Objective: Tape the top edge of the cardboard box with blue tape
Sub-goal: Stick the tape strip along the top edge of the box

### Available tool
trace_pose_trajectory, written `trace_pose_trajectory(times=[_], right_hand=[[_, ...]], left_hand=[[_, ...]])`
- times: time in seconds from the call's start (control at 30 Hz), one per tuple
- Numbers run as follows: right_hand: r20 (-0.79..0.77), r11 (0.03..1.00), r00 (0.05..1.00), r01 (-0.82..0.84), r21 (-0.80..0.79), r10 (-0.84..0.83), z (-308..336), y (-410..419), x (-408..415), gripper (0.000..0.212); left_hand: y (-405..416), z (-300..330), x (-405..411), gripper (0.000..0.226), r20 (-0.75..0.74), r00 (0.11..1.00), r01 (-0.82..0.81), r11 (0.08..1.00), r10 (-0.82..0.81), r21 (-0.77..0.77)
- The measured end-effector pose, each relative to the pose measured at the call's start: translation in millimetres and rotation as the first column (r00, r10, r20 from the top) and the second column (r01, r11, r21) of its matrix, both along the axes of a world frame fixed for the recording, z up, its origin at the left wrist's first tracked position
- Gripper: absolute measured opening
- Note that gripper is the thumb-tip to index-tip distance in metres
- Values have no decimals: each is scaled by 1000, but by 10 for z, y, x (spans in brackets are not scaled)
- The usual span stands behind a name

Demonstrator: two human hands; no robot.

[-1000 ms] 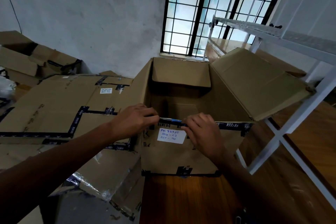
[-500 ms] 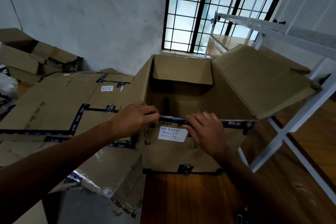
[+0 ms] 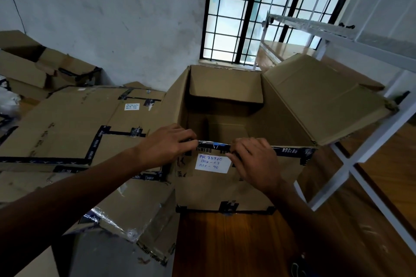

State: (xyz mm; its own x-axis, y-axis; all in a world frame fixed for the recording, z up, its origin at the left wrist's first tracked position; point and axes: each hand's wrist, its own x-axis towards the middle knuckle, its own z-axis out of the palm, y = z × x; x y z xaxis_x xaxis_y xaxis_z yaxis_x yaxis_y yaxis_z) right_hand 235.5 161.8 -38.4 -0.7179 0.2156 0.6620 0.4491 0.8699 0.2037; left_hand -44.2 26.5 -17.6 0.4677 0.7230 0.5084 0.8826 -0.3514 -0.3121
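An open cardboard box (image 3: 216, 189) stands on the wooden table, its flaps up at the back and right. A white handwritten label (image 3: 211, 163) is stuck on its near wall. Dark blue printed tape (image 3: 290, 150) runs along the near top edge. My left hand (image 3: 166, 145) presses on the left end of that edge, fingers curled over the tape. My right hand (image 3: 254, 161) pinches the tape on the rim just right of the label. The stretch of tape (image 3: 213, 145) between my hands looks wrinkled.
Flattened and taped cartons (image 3: 67, 128) lie stacked to the left, touching the box. More open cartons (image 3: 29, 67) sit by the wall. A white metal rack (image 3: 351, 164) stands close on the right. Bare wooden tabletop (image 3: 229, 245) lies in front. A barred window (image 3: 247, 13) is behind.
Both hands stay on the near top edge of the box. The right hand has shifted very slightly along the tape; the view has dipped a little.
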Motion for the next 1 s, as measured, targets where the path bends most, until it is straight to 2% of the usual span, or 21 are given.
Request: trace_pose_trajectory(times=[0.07, 0.13, 0.27, 0.4, 0.53, 0.63, 0.7, 0.77, 1.0], right_hand=[[-69, 984, 996, 46, -171, -59, 107, -97, -96, 25], [-93, 959, 992, 58, -278, -87, 234, -173, -259, 27], [-13, 868, 1000, 4, -496, -12, 449, -197, -655, 29], [64, 789, 993, -36, -613, 95, 423, -74, -880, 23], [-2, 788, 997, -66, -613, 82, 366, -92, -811, 23], [-58, 807, 995, -101, -581, 82, 291, -145, -777, 25], [-75, 797, 993, -119, -592, 92, 272, -153, -789, 29], [-73, 805, 993, -118, -581, 93, 287, -143, -786, 35], [11, 879, 1000, 24, -476, -21, 253, -170, -689, 27]], left_hand=[[-1, -4, -15, 51, 7, 1000, 6, 1000, -6, -1], [0, -3, -25, 49, 19, 999, 26, 1000, -26, -2], [20, -5, -35, 53, 4, 1000, 31, 1000, -31, -2], [-16, -44, -68, 49, 11, 1000, 8, 999, -8, -34], [-120, -201, -274, 29, 3, 1000, -23, 995, 23, -94], [-189, -214, -243, 35, 223, 973, -36, 991, 64, -126], [-172, -120, -88, 40, 409, 901, -110, 987, 147, -115], [-85, -24, 68, 35, 513, 838, -161, 983, 184, -89], [162, -135, 145, 17, 539, 827, -119, 986, 163, -116]])
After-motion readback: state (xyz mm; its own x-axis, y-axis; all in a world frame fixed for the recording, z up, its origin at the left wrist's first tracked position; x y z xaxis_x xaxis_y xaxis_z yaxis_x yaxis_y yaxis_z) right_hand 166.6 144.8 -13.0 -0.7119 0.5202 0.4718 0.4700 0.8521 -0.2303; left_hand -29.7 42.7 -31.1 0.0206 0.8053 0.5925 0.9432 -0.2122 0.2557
